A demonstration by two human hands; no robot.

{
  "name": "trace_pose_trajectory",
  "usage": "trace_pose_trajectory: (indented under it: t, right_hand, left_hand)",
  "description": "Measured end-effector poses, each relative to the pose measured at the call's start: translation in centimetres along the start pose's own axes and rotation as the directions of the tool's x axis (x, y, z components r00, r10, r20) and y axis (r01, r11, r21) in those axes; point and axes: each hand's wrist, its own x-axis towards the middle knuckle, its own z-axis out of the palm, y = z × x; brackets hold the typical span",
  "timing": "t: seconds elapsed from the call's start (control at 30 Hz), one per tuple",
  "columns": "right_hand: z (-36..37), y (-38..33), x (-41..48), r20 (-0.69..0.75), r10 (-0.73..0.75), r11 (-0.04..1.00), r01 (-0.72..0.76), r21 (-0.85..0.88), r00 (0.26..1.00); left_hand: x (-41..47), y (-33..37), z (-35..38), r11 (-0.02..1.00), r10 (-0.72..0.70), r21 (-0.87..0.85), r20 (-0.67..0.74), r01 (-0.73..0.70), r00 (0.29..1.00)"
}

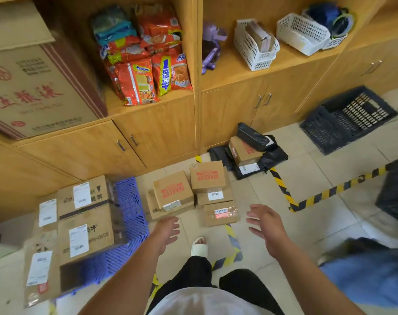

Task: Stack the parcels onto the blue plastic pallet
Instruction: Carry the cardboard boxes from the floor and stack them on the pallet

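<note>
Stock as we find it:

1. Blue plastic pallet (131, 214): on the floor tiles to our left. Its long axis runs from near us toward the wooden cabinet (161, 133).
2. Loaded cartons (85, 237): several packed side by side on the pallet's left part, white labels up, in a row along the pallet's length.
3. Left MAKEUP box (173, 192) and right MAKEUP box (207, 176): on the floor just right of the pallet. Each sits on flatter cartons, with the lettering upside down to us.
4. Small taped box (220, 213): nearest us, long side lying across our view.
5. Black mailer bags (273, 158): farther right, by the cabinet.
6. Our left hand (167, 231) and right hand (264, 220): both spread, fingers loose, holding nothing, one either side of the small taped box.
</note>
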Motion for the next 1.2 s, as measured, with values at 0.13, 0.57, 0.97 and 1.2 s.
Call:
trace_pose_trajectory:
  t: [0.13,0.57,0.97,1.2]
  right_hand:
    - [1.6,-1.4,4.1,0.069,0.149,0.988,-0.146,-0.040,0.986]
    - [11.0,-0.9,23.1,0.264,0.267,0.707,-0.002,-0.707,0.927]
    - [25.3,10.1,38.7,0.190,0.340,0.606,-0.060,-0.793,0.921]
    - [31.6,13.7,42.6,0.185,0.338,0.693,-0.112,-0.712,0.923]
  left_hand:
    - [2.0,1.0,-0.2,0.996,-0.086,-0.042,-0.056,0.084,0.995]
    - [13.1,-4.6,-3.2,0.865,-0.358,-0.431,-0.168,0.258,0.918]
    - [37.7,-5.6,-3.9,0.969,-0.226,-0.164,-0.287,0.185,0.931]
    - [44.0,-6.2,-4.9,0.980,-0.140,-0.169,-0.196,0.107,0.971]
